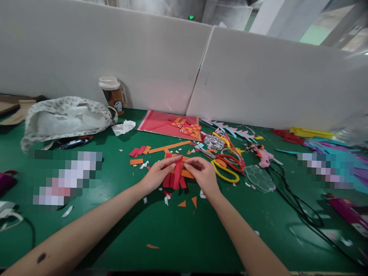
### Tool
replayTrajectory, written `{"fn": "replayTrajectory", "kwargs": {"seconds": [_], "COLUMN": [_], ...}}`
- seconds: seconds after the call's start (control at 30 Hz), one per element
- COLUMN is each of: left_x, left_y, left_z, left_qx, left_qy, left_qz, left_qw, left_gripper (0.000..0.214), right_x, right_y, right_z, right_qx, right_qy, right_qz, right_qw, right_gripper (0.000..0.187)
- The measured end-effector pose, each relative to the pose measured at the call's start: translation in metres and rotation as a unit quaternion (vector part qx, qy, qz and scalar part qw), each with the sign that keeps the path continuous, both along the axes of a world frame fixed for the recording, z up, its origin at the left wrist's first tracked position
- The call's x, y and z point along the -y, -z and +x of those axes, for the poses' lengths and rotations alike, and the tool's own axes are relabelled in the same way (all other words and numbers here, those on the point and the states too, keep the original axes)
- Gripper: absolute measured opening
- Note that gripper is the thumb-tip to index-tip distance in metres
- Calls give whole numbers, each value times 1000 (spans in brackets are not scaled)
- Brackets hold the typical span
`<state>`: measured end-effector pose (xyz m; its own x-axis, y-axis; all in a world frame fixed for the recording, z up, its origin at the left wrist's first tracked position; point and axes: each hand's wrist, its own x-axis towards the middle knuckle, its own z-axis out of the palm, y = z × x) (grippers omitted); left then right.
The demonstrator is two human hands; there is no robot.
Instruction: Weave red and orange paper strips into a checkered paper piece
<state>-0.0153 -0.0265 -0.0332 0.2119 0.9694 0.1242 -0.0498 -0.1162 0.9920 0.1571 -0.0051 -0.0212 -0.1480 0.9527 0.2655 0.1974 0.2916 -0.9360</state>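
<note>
A weave of red and orange paper strips (177,175) lies on the green table (180,230) in front of me. My left hand (158,174) pinches a red strip at the top of the weave. My right hand (201,171) is closed on the weave's right side, fingers pressed on an orange strip. Loose red and orange strips (141,151) and small paper scraps lie around both hands.
Red and yellow scissors (228,165), a pink glue gun (263,156) with a black cord, a clear plastic disc (259,177), a red sheet with a finished weave (172,124), a cloth bag (65,119), a coffee cup (112,93), white partition boards (99,50) behind.
</note>
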Motion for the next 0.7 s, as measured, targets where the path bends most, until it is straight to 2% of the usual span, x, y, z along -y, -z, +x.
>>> {"fn": "replayTrajectory", "kwargs": {"seconds": [0.2,0.4,0.7], "left_x": [0,0,2], "left_y": [1,1,-1], "left_z": [0,0,0], "left_qx": [-17,-5,29], "left_qy": [-7,3,2], "left_qz": [8,11,-22], "left_qw": [1000,1000,999], "left_gripper": [37,37,36], "right_x": [-1,0,0], "right_y": [0,-3,-2], "right_z": [-2,-4,-4], "right_qx": [-19,-24,-54], "right_qy": [23,7,23], "right_qz": [-37,-80,-84], "right_qw": [999,997,995], "right_gripper": [22,24,27]}}
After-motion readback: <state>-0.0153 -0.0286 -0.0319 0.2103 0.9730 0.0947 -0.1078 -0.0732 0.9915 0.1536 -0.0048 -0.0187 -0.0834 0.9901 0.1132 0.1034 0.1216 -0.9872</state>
